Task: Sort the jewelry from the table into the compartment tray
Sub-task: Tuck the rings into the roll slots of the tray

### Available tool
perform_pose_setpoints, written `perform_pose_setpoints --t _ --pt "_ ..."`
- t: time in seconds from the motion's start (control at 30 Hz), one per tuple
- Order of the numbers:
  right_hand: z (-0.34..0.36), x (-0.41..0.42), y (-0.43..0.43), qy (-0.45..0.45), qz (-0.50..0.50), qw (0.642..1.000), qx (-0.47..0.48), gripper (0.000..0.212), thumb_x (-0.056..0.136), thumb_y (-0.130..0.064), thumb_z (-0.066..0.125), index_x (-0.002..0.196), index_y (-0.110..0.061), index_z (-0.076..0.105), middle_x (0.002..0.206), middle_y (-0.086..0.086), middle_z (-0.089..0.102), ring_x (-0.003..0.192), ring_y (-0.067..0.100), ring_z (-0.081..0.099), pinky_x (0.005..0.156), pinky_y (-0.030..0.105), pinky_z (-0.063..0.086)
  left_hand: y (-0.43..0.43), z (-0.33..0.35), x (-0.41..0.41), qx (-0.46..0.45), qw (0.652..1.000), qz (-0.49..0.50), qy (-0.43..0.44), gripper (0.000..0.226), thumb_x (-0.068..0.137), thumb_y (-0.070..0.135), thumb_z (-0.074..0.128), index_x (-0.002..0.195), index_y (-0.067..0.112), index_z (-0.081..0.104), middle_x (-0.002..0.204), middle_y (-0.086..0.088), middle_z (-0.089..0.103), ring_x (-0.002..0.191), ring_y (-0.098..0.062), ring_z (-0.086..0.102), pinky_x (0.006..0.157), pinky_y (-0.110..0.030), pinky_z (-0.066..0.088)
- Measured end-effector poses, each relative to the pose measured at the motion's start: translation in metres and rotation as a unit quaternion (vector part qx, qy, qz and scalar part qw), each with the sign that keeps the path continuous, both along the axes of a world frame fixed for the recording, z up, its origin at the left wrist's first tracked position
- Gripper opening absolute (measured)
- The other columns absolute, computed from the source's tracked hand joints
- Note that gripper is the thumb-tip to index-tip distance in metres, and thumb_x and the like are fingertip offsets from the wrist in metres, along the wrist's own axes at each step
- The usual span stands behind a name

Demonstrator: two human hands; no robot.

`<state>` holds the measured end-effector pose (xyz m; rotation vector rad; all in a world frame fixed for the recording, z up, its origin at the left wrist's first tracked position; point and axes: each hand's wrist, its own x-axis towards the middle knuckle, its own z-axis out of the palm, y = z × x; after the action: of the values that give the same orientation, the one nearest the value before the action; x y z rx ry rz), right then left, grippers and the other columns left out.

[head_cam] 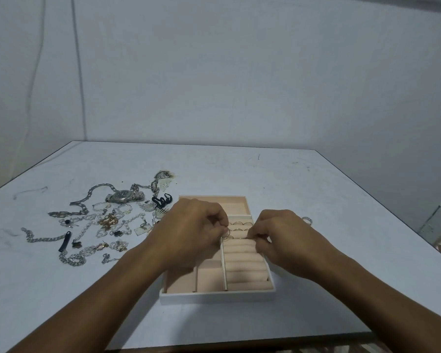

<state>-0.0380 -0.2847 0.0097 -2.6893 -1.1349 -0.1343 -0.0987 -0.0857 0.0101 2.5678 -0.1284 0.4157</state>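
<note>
Ring [227, 235], thin and gold-coloured, is pinched between the thumb and fingertips of the left hand [194, 225], right at the slot between two padded rolls [242, 261] in the tray [214, 296]. Just across from it, the right hand [280, 235] has its fingers curled down onto the same roll. Whether it is holding anything, I cannot tell. Just beyond both hands, a few more rings [239, 223] sit slotted in the rolls, and past those is a bare compartment. Nearer than the left hand lie two more pockets of the tray. Out to the left of the left hand, a jumble of chains and pendants [99, 225] is spread on the counter [239, 169], with a metal watch [125, 196] at its far edge. Right of the right hand, one loose ring [307, 220] lies by itself.
</note>
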Motion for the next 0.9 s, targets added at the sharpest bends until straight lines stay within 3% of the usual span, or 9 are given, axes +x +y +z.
perform_pose_setpoints --t 0.3,0.47,0.77,0.9 --pt "-0.005 -0.002 -0.001 -0.027 0.007 0.999 -0.037 0.029 0.096 -0.020 0.042 0.106 -0.019 0.070 0.105 -0.005 0.058 0.101 0.012 0.052 0.084 0.033 0.047 -0.009 -0.010 -0.003 0.030 0.999 -0.015 -0.024 0.007 0.083 0.034 0.066 0.078 0.030 0.065 0.081 0.012 0.065 0.087 -0.005 0.053 0.076 -0.027 0.044" --pt "-0.002 0.000 -0.009 -0.005 -0.002 1.000 0.012 0.033 0.092 -0.016 0.048 0.114 -0.027 0.069 0.110 -0.011 0.062 0.102 0.008 0.057 0.083 0.028 0.049 -0.013 -0.022 -0.002 0.056 0.994 -0.047 -0.079 0.008 0.080 0.028 0.065 0.074 0.030 0.062 0.075 0.017 0.060 0.088 -0.007 0.047 0.077 -0.031 0.044" --pt "0.009 0.050 -0.052 0.017 -0.145 0.988 0.057 0.024 0.087 -0.016 0.055 0.099 -0.030 0.071 0.098 -0.014 0.063 0.092 0.012 0.060 0.083 0.036 0.050 -0.011 -0.030 0.001 0.073 0.988 -0.061 -0.124 0.006 0.077 0.030 0.065 0.074 0.029 0.070 0.068 0.015 0.059 0.081 -0.014 0.052 0.069 -0.038 0.048" --pt "0.008 0.067 -0.063 0.048 -0.174 0.982 0.048 0.020 0.086 -0.015 0.059 0.097 -0.027 0.071 0.096 -0.012 0.060 0.093 0.013 0.056 0.079 0.031 0.046 -0.010 -0.031 0.001 0.094 0.984 -0.070 -0.134 0.008 0.079 0.030 0.065 0.077 0.029 0.072 0.070 0.014 0.064 0.081 -0.016 0.054 0.068 -0.041 0.049"
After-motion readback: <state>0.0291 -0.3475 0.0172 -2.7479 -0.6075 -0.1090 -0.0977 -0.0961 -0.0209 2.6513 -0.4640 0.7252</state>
